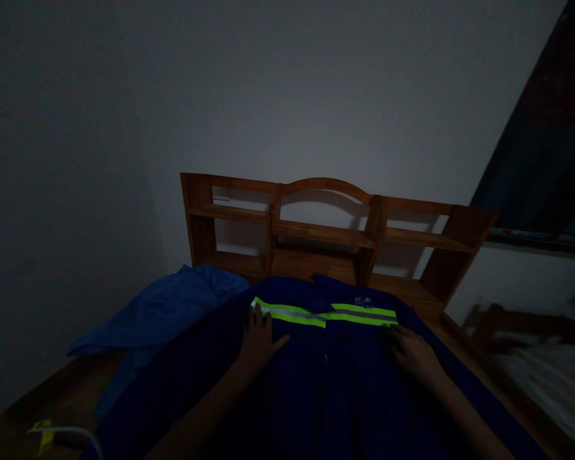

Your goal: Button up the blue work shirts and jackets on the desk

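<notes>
Left hand (257,342) between jacket (299,367) edges

Laid out flat before me, front side up, is a dark blue jacket (299,374), its collar (326,282) at twelve o'clock from me. Across the chest I see yellow-green reflective bands (292,314) with a silver middle, broken at the front seam. A small pale mark (363,301) sits above the band at my one o'clock. The sleeves slope out toward eight and four o'clock; the lower part fades into shadow.
</notes>
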### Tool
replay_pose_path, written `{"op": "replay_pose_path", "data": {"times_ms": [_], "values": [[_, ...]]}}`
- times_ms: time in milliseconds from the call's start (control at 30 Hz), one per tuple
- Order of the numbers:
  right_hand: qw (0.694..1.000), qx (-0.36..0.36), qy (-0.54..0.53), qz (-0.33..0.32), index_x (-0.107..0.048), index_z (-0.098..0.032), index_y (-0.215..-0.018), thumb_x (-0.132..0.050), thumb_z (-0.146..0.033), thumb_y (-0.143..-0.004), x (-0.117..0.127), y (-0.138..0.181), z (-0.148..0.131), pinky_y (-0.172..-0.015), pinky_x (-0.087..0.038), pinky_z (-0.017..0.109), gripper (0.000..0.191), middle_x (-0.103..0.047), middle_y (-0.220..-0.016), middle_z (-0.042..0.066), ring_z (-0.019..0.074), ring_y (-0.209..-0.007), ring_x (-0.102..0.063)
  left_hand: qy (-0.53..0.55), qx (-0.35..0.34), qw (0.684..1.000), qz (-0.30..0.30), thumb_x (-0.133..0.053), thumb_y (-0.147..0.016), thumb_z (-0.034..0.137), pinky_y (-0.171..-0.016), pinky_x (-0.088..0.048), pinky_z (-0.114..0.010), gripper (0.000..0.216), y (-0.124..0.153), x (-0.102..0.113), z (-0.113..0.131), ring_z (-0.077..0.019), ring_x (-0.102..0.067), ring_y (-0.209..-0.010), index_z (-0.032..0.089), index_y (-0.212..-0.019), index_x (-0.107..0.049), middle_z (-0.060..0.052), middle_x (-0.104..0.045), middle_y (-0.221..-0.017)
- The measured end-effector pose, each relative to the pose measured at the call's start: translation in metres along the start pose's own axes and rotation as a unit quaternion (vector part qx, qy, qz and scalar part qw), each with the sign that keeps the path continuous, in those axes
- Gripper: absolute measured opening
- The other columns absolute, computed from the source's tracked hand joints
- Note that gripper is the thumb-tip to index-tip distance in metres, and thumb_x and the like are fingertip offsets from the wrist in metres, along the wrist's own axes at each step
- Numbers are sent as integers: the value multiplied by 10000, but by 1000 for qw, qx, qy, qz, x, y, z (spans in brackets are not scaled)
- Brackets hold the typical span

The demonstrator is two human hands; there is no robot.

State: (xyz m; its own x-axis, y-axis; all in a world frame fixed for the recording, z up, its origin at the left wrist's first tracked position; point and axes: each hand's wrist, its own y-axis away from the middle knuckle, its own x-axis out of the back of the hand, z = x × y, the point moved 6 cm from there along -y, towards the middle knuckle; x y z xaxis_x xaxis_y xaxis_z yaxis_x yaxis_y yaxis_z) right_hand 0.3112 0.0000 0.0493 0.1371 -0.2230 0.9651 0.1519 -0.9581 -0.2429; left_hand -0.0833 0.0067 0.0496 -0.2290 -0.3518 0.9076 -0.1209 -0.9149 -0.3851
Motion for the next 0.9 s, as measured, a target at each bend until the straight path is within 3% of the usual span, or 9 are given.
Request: {"op": "replay_pose_path", "data": {"times_ms": [67, 167, 267, 367, 433, 567, 733, 800, 900], "values": [[998, 38, -30, 32, -531, -216, -1206, -357, -220, -845, 15, -10, -46, -965, -375, 330, 400, -487, -1281, 74, 205, -1101, -514, 32, -81, 996, 5, -330, -885, 450, -1026, -265, -433, 483, -9, 0, 37, -294, -371, -1219, 139, -1216, -493, -147, -449, -1298], [990, 111, -80, 18, -531, -230, -1205, -357, -252, -878, 9, -19, -115, -1003, -333, 303, 371, -445, -1325, 52, 182, -1195, -431, 91, -226, 969, -45, -256, -921, 298, -998, -318, -310, 385, -28, -16, 88, -179, -454, -1142, 232, -1225, -482, -55, -507, -1246], [990, 126, -64, -6, -362, -206, -1361, -400, -393, -883, -20, -11, -151, -1074, -208, 409, 515, -250, -1451, 80, 239, -1325, -225, 87, -203, 974, -56, -385, -873, 411, -1056, -236, -380, 522, -60, -41, 92, -230, -313, -1273, 214, -1352, -322, -71, -360, -1402], [992, 109, -59, -26, -218, -241, -1419, -281, -472, -920, -41, 16, -154, -1088, -125, 463, 554, -182, -1476, 57, 233, -1353, -132, 84, -146, 983, -74, -447, -776, 602, -1071, -139, -500, 787, -87, -70, 73, -295, -171, -1340, 220, -1409, -180, -74, -224, -1475], [991, 109, -66, -29, -184, -268, -1425, -256, -508, -918, -42, 34, -150, -1092, -121, 451, 566, -167, -1481, 38, 223, -1354, -129, 91, -139, 983, -75, -468, -723, 661, -1064, -93, -547, 870, -97, -85, 64, -313, -136, -1349, 250, -1417, -142, -55, -200, -1484], [991, 111, -70, -34, -299, -290, -1387, -329, -518, -892, -24, 49, -146, -1062, -199, 430, 545, -273, -1445, 46, 244, -1311, -248, 110, -150, 982, -33, -516, -699, 644, -1063, -72, -554, 865, -97, -95, 59, -318, -130, -1352, 287, -1408, -173, -39, -209, -1481], [992, 88, -69, -65, -572, -223, -1139, -462, -436, -836, -5, 12, -148, -896, -364, 370, 387, -589, -1117, 92, 266, -1062, -507, 136, -133, 980, 54, -558, -739, 536, -1070, -120, -514, 718, -81, -81, 60, -306, -178, -1337, 241, -1352, -329, -72, -331, -1426], [990, 74, -93, -81, -598, -223, -1050, -439, -377, -853, -7, -9, -148, -809, -400, 317, 296, -638, -975, 63, 223, -918, -578, 160, -116, 977, 83, -538, -791, 440, -1058, -186, -479, 566, -75, -71, 61, -286, -262, -1301, 210, -1292, -416, -98, -408, -1363], [989, 56, -131, -24, -580, -227, -1043, -429, -245, -850, -15, -31, -144, -800, -395, 263, 246, -625, -1016, 38, 177, -902, -589, 232, -129, 961, 80, -457, -859, 302, -976, -329, -389, 318, -67, -62, 68, -221, -443, -1146, 218, -1155, -535, -81, -527, -1183]]}}
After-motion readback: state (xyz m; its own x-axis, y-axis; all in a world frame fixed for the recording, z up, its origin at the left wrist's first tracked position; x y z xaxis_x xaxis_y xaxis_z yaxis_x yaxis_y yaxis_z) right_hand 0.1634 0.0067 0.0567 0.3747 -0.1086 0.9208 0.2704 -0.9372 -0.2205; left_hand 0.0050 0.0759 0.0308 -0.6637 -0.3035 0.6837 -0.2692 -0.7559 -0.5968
